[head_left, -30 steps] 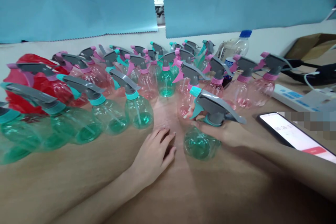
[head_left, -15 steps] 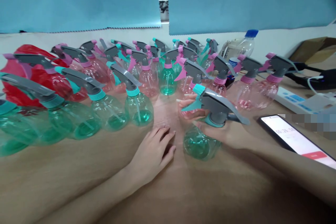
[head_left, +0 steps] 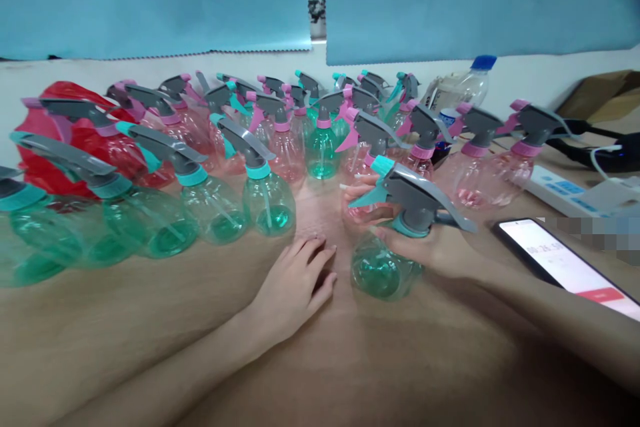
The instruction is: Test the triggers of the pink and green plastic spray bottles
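Observation:
My right hand (head_left: pixel 430 247) is wrapped round the neck of a green spray bottle (head_left: pixel 383 270) with a grey trigger head and teal nozzle (head_left: pixel 415 197); its base stands slightly tilted on the wooden table (head_left: pixel 150 333). My left hand (head_left: pixel 293 290) lies flat on the table just left of that bottle, fingers spread and holding nothing. Beyond both hands stand several green spray bottles (head_left: pixel 267 200) and pink spray bottles (head_left: pixel 283 150), packed close together.
A lit phone (head_left: pixel 565 263) lies at the right by my forearm. A white power strip (head_left: pixel 575 197) with cables, a clear water bottle with a blue cap (head_left: pixel 460 87) and a cardboard box (head_left: pixel 600 90) sit at the back right. A red bag (head_left: pixel 75 140) lies left.
My right hand has lifted the bottle's head a little and tilted it; one finger now reaches out toward the nozzle. My left hand has stayed flat in place.

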The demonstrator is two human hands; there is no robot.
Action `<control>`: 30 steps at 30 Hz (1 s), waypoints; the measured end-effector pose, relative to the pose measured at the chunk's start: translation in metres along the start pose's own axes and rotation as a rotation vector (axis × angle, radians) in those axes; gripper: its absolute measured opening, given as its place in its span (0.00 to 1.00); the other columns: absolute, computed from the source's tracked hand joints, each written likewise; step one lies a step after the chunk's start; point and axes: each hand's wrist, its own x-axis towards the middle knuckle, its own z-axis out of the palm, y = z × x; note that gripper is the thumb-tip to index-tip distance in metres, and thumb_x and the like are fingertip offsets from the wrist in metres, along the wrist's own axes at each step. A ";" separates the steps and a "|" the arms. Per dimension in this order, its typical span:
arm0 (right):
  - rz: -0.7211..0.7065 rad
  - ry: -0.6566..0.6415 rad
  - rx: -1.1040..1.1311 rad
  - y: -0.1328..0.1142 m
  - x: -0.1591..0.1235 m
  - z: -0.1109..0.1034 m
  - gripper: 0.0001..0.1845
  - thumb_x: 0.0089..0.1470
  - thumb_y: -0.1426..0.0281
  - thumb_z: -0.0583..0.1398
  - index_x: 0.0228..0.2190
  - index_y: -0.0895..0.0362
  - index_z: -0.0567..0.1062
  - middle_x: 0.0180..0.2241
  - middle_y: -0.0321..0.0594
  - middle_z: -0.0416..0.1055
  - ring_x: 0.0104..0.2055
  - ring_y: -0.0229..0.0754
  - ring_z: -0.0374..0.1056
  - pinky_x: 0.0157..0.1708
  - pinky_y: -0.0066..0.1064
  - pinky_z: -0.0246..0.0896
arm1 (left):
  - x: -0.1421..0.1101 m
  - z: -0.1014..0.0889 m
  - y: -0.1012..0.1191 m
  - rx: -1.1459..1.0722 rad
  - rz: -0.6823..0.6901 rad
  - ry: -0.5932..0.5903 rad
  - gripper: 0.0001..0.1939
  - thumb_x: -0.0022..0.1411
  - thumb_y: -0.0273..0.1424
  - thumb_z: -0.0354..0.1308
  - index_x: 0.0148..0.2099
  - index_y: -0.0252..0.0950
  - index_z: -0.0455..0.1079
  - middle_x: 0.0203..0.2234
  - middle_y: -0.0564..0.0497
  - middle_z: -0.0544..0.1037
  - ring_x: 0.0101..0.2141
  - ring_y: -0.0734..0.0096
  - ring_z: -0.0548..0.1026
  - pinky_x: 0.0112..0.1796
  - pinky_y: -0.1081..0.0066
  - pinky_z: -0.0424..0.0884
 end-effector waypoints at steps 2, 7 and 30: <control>-0.001 -0.005 0.019 -0.002 0.001 0.000 0.06 0.46 0.72 0.57 0.28 0.51 0.72 0.30 0.36 0.75 0.39 0.47 0.75 0.42 0.41 0.71 | 0.000 0.000 0.000 0.001 0.000 0.003 0.18 0.67 0.32 0.50 0.56 0.31 0.65 0.53 0.40 0.69 0.55 0.53 0.64 0.54 0.53 0.62; 0.013 -0.029 0.034 -0.003 0.001 -0.001 0.08 0.45 0.74 0.58 0.30 0.51 0.73 0.30 0.36 0.75 0.38 0.47 0.75 0.42 0.41 0.72 | 0.000 -0.001 -0.001 0.003 0.000 0.013 0.17 0.67 0.32 0.49 0.55 0.32 0.66 0.53 0.41 0.69 0.55 0.53 0.64 0.53 0.54 0.63; 0.011 -0.001 0.101 0.005 -0.002 0.000 0.27 0.46 0.74 0.59 0.50 0.50 0.68 0.33 0.36 0.78 0.37 0.46 0.77 0.40 0.38 0.73 | 0.000 0.000 0.000 -0.001 0.011 0.013 0.17 0.67 0.32 0.50 0.55 0.30 0.66 0.53 0.40 0.69 0.54 0.53 0.65 0.53 0.53 0.63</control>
